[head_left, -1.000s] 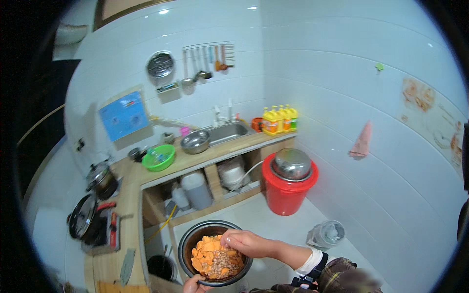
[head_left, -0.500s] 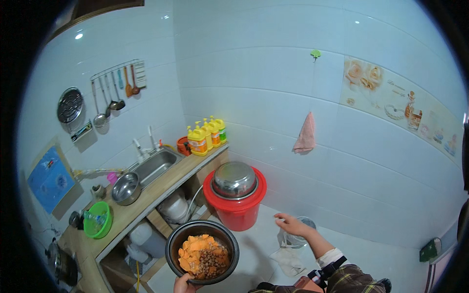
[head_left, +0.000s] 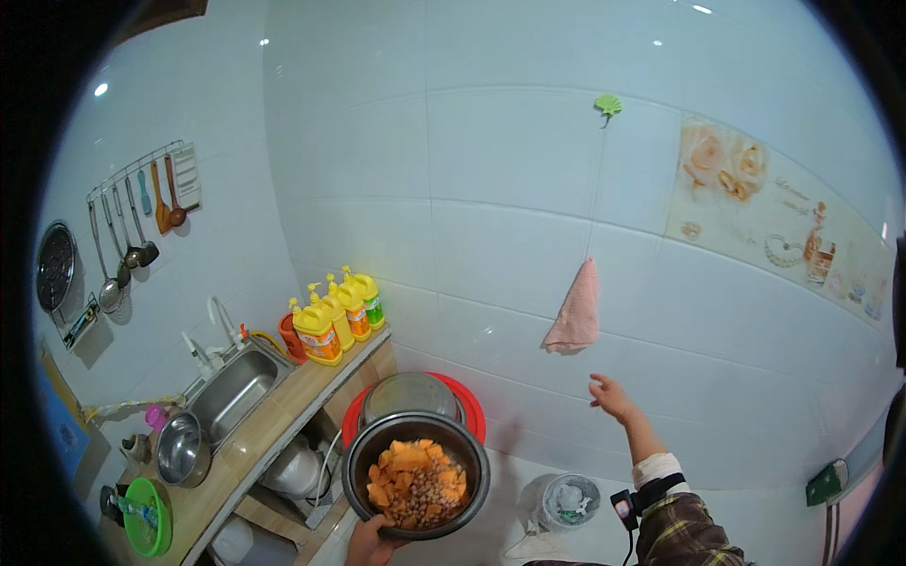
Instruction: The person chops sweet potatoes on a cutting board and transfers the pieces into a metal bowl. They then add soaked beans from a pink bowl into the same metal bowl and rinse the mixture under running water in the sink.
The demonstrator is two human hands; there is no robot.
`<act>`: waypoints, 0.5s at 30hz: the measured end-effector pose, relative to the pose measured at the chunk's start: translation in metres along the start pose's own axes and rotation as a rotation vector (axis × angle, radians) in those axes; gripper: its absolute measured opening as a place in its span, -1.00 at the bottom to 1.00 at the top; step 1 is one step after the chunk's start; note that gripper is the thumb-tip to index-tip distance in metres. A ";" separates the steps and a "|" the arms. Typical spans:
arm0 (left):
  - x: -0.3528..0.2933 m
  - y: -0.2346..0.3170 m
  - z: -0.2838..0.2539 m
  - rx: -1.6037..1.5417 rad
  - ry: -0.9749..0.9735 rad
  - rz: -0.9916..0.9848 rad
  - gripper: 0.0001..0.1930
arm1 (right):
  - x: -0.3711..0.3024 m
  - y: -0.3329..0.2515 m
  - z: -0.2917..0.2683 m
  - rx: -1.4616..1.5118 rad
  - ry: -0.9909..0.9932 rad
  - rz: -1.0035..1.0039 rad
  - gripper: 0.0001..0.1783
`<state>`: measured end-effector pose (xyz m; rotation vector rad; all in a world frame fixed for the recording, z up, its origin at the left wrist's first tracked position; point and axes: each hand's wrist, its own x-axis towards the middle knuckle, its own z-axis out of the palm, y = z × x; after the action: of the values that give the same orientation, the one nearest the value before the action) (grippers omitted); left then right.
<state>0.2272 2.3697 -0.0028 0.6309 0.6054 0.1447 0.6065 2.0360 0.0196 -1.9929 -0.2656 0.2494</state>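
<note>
Yellow bottles [head_left: 338, 311] stand at nine o'clock, a sink [head_left: 231, 389] just below them. A pink cloth [head_left: 574, 309] hangs at centre. Utensils [head_left: 142, 222] hang at ten o'clock.

Four yellow jugs [head_left: 335, 316], labelled, green/yellow caps, on counter end beside sink [head_left: 231, 389]. Floral decal strip [head_left: 783, 226] on right wall tiles.
</note>
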 end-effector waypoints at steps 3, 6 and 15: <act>0.038 0.017 0.034 0.008 -0.046 -0.033 -0.42 | 0.056 0.007 -0.015 -0.015 0.023 0.014 -0.43; 0.073 0.040 0.062 0.034 -0.176 -0.021 -0.42 | 0.106 0.012 -0.016 -0.238 0.226 -0.095 -0.41; 0.199 0.084 0.119 0.056 -0.251 -0.081 -0.47 | 0.204 -0.003 -0.016 -0.360 0.601 0.058 -0.47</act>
<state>0.4626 2.4375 0.0268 0.6660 0.3927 -0.0280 0.8053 2.0837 0.0172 -2.3261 0.1446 -0.3891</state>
